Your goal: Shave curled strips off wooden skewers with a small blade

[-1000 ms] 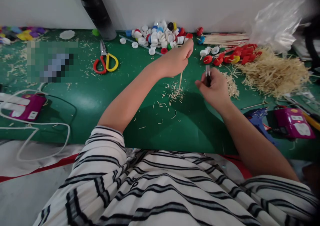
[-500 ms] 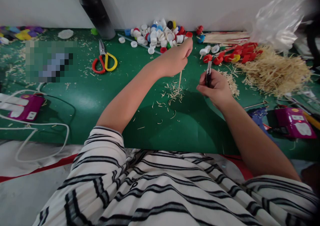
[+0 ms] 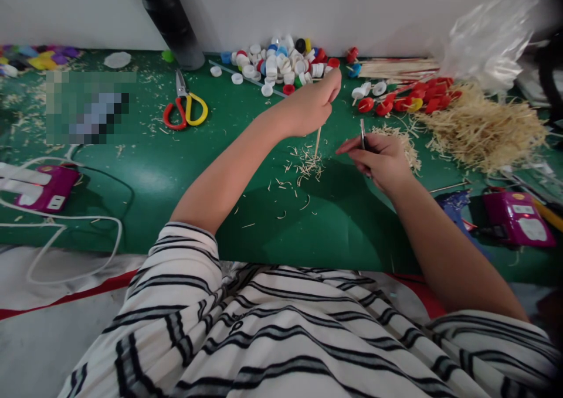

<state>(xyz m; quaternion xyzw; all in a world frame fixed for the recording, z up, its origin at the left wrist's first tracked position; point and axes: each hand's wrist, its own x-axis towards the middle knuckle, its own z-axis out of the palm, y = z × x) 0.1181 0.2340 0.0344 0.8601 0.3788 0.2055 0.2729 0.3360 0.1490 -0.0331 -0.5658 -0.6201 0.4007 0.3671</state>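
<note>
My left hand (image 3: 310, 109) is closed around a thin wooden stick (image 3: 318, 139). The stick's lower end points down into curled wood shavings (image 3: 309, 162) on the green table; its upper part is hidden by the hand. To the right, a box cutter (image 3: 363, 131) is held in my right hand (image 3: 383, 156), its blade pointing up and away from me, apart from the stick. Some of this hand's fingers stretch out to the left. Just beyond the hands lie sticks with red caps (image 3: 402, 100) on them and a heap of mixed bottle caps (image 3: 277, 64).
Scissors (image 3: 186, 108) with red and yellow handles lie at left, near a black bottle (image 3: 169, 23). A large shavings pile (image 3: 488, 125) and a plastic bag (image 3: 488, 40) are at right. Purple power adapters (image 3: 519, 217) and a white cable (image 3: 118, 240) flank the workspace.
My right hand has turned and stretched its fingers leftward, bringing the box cutter's tip slightly left and nearer to me. My left hand and the stick have hardly moved.
</note>
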